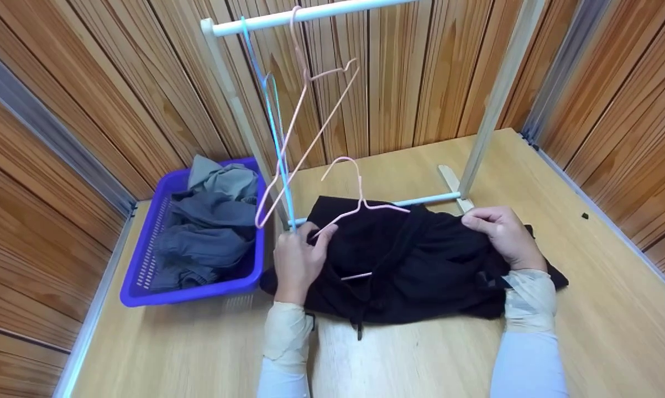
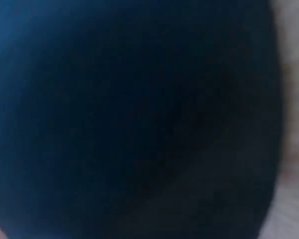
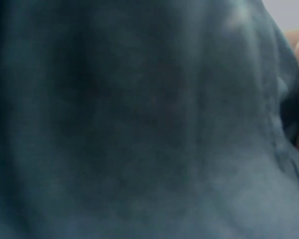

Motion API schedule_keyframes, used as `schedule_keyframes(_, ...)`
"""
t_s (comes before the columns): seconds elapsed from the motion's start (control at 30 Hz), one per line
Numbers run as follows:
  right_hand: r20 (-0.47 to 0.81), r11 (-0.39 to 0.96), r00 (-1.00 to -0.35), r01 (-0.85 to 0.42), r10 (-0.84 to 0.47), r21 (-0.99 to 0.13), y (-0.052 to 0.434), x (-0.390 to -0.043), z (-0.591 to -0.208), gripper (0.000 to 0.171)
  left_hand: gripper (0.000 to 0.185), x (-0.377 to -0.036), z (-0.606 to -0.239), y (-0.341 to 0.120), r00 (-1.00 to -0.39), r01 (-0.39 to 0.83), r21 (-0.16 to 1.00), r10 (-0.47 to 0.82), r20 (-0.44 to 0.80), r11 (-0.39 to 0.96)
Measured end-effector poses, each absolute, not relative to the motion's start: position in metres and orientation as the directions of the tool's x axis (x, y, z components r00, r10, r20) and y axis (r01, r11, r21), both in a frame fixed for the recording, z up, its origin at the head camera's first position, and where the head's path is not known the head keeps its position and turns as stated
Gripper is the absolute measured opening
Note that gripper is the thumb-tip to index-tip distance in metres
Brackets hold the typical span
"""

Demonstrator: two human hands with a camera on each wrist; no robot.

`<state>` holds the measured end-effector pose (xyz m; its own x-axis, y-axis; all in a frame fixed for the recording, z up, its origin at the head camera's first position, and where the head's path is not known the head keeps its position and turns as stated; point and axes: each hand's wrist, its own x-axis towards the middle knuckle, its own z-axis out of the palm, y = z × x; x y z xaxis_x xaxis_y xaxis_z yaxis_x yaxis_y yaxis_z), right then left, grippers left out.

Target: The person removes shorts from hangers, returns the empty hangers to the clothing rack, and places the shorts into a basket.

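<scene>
A black garment (image 1: 443, 265) lies spread over the table, with a pink clothes hanger (image 1: 361, 190) partly inside it. The hanger's hook and upper arms stick out above the cloth, and a piece of its lower bar shows through the opening. At the garment's left end, my left hand (image 1: 299, 262) pinches the hanger's left arm together with the cloth edge. My right hand (image 1: 503, 237) pinches the upper right part of the garment between thumb and fingers. Blurred dark cloth (image 2: 139, 119) fills the left wrist view, and dark fabric (image 3: 139, 124) covers most of the right wrist view.
Behind the garment stands a rack with a white top rail (image 1: 332, 10). A blue hanger (image 1: 271, 116) and another pink hanger (image 1: 321, 130) hang from it. At left, a purple basket (image 1: 136, 301) holds folded grey clothes (image 1: 205, 232). Wood-panelled walls (image 1: 398, 72) enclose the table.
</scene>
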<state>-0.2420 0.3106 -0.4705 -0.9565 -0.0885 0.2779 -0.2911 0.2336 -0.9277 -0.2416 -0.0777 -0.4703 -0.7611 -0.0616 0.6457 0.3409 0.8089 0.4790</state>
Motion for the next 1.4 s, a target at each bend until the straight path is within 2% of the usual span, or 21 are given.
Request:
schedule_keyframes(0.17, 0.269, 0.228, -0.958, -0.286, -0.102, -0.931, 0.310, -0.239, -0.476, 0.016, 0.032, -0.238, -0.471, -0.075, -0.794, 0.340, 0.501, -0.043, 0.607, 0.796)
schedule_keyframes(0.3, 0.291, 0.254, -0.950, -0.310, -0.112, -0.916, 0.311, -0.237, -0.477, 0.014, 0.029, -0.237, -0.471, -0.076, -0.795, 0.368, 0.507, -0.020, 0.607, 0.780)
schedule_keyframes(0.47, 0.337, 0.391, -0.931, -0.365, -0.139, -0.845, 0.314, -0.235, -0.470, 0.014, 0.030, -0.238, -0.471, -0.078, -0.787, 0.387, 0.512, -0.015, 0.617, 0.767)
schedule_keyframes(0.7, 0.354, 0.539, -0.929, -0.356, -0.112, -0.763, 0.308, -0.228, -0.450, 0.023, 0.031, -0.240, -0.472, -0.079, -0.763, 0.416, 0.495, -0.003, 0.646, 0.763)
schedule_keyframes(0.87, 0.421, 0.556, -0.905, -0.379, -0.058, -0.739, 0.284, -0.229, -0.436, 0.031, 0.032, -0.239, -0.472, -0.080, -0.749, 0.434, 0.490, 0.000, 0.663, 0.756)
schedule_keyframes(1.0, 0.492, 0.573, -0.870, -0.419, -0.031, -0.704, 0.257, -0.236, -0.429, 0.028, 0.031, -0.238, -0.470, -0.081, -0.764, 0.413, 0.508, -0.016, 0.645, 0.755)
schedule_keyframes(1.23, 0.515, 0.708, -0.854, -0.409, -0.075, -0.575, 0.211, -0.243, -0.424, 0.028, 0.030, -0.237, -0.468, -0.080, -0.767, 0.411, 0.530, -0.034, 0.641, 0.742)
schedule_keyframes(1.4, 0.543, 0.780, -0.838, -0.371, -0.048, -0.504, 0.194, -0.244, -0.423, 0.030, 0.030, -0.238, -0.465, -0.079, -0.732, 0.444, 0.507, -0.027, 0.680, 0.739)
